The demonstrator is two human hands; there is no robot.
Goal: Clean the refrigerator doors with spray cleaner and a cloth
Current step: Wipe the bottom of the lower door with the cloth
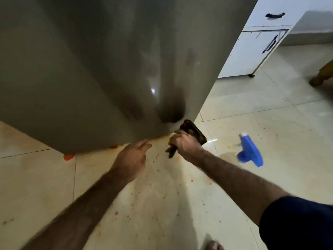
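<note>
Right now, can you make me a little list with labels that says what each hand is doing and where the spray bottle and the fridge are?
left hand: left hand, fingers fairly straight, reaching to the bottom edge of the fridge door, holding nothing
right hand: right hand grips a dark cloth at the door's lower corner
fridge: grey refrigerator door, smudgy and shiny near the bottom
spray bottle: blue spray bottle on the floor to the right, nobody touching it
floor: pale tile floor with small orange spots
behind: white cabinet with dark handles
</note>
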